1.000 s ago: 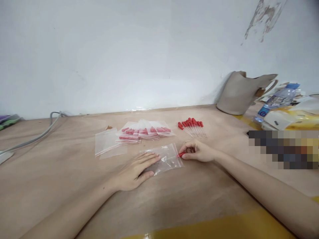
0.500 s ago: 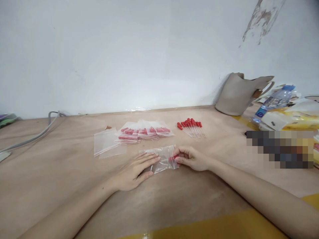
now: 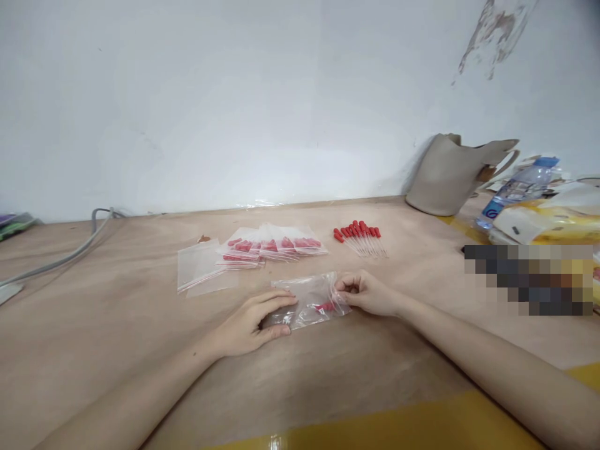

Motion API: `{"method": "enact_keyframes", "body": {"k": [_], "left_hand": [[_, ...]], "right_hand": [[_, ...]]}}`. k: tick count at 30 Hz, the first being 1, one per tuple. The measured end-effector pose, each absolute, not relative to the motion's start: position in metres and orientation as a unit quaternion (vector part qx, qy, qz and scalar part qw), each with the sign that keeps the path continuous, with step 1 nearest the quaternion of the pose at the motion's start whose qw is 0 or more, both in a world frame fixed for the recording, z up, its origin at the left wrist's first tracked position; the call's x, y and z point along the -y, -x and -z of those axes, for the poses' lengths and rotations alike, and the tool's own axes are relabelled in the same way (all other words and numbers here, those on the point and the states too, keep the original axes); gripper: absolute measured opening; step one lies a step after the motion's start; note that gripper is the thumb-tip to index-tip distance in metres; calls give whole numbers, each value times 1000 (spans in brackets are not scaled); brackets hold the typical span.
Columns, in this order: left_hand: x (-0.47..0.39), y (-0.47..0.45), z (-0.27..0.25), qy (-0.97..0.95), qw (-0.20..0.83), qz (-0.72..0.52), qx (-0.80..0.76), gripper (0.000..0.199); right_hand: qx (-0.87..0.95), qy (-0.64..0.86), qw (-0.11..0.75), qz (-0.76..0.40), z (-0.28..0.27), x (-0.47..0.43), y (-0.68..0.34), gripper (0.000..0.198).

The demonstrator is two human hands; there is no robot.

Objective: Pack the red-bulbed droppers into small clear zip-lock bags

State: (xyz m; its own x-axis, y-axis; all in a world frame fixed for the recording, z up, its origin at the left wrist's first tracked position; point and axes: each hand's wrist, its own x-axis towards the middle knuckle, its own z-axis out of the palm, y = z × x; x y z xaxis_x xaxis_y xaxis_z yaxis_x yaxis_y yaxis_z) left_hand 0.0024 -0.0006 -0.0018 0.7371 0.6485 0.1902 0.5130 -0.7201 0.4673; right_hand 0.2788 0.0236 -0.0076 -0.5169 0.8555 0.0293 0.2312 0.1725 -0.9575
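A clear zip bag [image 3: 304, 297] lies on the table between my hands with a red-bulbed dropper [image 3: 324, 307] inside, near its right end. My left hand [image 3: 253, 322] rests over the bag's left end, fingers stretched out and thumb apart. At the right end, my right hand [image 3: 363, 294] is closed, thumb and fingers pinching the bag's edge. Beyond it, several loose droppers [image 3: 360, 232] with red bulbs and thin clear stems lie fanned out. Filled zip bags [image 3: 272, 245] overlap in a pile behind the bag, and flat zip bags [image 3: 199, 269] lie left of them.
A grey cable [image 3: 60, 259] runs along the left side. At the back right stand a grey, cut-open pitcher-like container [image 3: 440, 178], a tilted water bottle [image 3: 520, 190] and yellow-white packaging [image 3: 548, 222]. A blurred-out patch covers something in front of them. Yellow tape [image 3: 398, 425] crosses the near edge.
The dropper's red bulb, earlier held by my right hand at the bag's mouth, is now inside the bag. My right fingers have moved slightly right and up to the bag's edge.
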Motion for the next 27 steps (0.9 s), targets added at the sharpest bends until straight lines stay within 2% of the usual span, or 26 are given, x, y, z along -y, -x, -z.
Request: {"method": "enact_keyframes", "body": {"k": [3, 5, 12, 18, 20, 22, 24, 27], "left_hand": [[1, -3, 2, -912, 195, -174, -316, 41], [1, -3, 2, -913, 195, -173, -316, 40], [2, -4, -1, -910, 183, -179, -326, 42], [0, -2, 3, -917, 164, -162, -324, 39], [-1, -2, 4, -922, 151, -150, -322, 37], [-2, -2, 4, -925, 143, -141, -321, 36], [-2, -2, 3, -927, 142, -130, -321, 36], [-1, -2, 1, -929, 137, -116, -324, 36]], "right_hand": [[710, 390, 257, -528, -3, -18, -284, 43], [685, 406, 241, -555, -6, -13, -285, 39], [613, 445, 301, -579, 2, -4, -273, 39], [599, 515, 276, -546, 5, -9, -272, 45], [610, 539, 282, -508, 5, -13, -274, 47], [642, 554, 306, -433, 5, -21, -277, 38], [689, 566, 325, -314, 3, -35, -283, 23], [728, 603, 308, -106, -4, -61, -290, 15]]}}
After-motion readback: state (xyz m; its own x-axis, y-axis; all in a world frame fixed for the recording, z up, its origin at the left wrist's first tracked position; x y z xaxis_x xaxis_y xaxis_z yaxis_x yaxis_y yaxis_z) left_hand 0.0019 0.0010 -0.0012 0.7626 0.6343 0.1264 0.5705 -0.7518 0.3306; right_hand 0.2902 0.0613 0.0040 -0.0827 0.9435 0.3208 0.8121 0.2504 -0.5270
